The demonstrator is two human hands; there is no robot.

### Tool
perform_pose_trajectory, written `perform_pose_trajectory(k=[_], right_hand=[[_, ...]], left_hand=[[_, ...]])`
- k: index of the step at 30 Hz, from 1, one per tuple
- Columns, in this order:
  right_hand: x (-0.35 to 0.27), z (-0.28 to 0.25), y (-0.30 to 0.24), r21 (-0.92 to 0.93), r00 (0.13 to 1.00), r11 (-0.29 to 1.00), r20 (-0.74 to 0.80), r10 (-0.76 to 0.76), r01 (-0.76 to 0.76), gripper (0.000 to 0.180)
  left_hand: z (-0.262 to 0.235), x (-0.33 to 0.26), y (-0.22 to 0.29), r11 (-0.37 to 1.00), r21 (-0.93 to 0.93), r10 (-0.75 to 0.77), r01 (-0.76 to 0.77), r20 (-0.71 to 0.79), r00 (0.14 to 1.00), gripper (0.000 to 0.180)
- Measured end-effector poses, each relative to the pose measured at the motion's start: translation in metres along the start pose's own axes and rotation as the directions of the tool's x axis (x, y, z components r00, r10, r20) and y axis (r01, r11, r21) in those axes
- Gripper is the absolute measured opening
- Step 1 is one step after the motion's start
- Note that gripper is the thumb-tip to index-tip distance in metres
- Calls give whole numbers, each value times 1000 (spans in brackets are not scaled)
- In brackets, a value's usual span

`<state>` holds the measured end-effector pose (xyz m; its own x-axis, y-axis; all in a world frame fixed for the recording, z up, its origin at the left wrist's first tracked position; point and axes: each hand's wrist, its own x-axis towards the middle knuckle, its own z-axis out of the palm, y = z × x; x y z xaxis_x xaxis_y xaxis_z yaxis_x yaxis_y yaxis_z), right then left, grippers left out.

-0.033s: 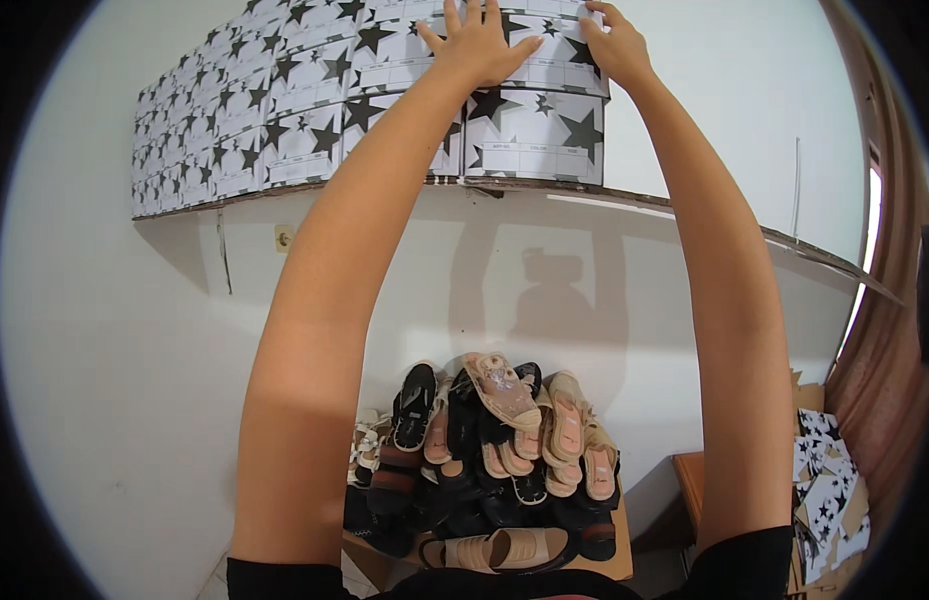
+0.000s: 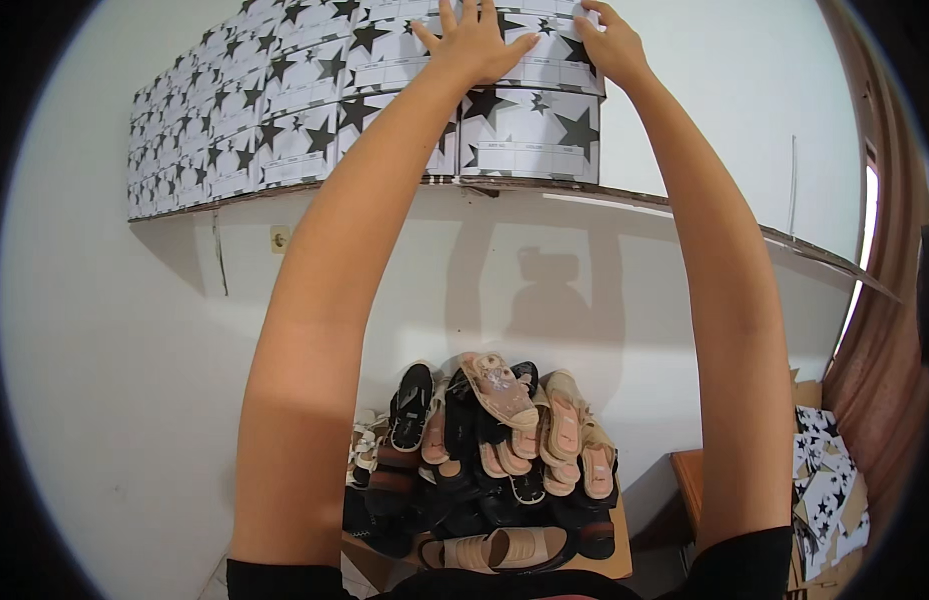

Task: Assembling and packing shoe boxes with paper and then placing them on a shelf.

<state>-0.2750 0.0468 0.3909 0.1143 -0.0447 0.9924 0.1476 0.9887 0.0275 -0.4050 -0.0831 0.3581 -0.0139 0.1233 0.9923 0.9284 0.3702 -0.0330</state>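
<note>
Head | left fingers spread on boxes | right fingers: grip unclear | left forearm hides some; shoes below

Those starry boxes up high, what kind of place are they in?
Maybe a shoe storeroom, in a shop or a home; I can't be sure. Matching star-patterned boxes are stacked on a wall shelf, with a heap of sandals below.

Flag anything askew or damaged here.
The shelf's front edge looks rough and ragged; the star-printed boxes on it look neatly stacked. Below, sandals lie in an uneven heap, and at lower right star-printed cardboard pieces lie jumbled.
</note>
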Motion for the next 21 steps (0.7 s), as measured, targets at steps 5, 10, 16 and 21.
perform_pose_trajectory(k=[5,10,16,21], right_hand=[[-19,-23,-12,-99,991,986,19,-131,132,39],[-46,-88,-41,-250,939,935,298,-171,250,46],[-94,-202,-22,-399,653,794,757,3,459,23],[-156,-360,-35,-612,362,668,790,495,424,23]], left_hand=[[-11,-1,25,987,-135,-87,87,1,996,91],[-40,-14,86,938,-312,-226,149,-226,948,77],[-55,-54,201,776,-599,-357,199,-157,921,57],[-65,-119,319,582,-794,-144,175,111,983,68]])
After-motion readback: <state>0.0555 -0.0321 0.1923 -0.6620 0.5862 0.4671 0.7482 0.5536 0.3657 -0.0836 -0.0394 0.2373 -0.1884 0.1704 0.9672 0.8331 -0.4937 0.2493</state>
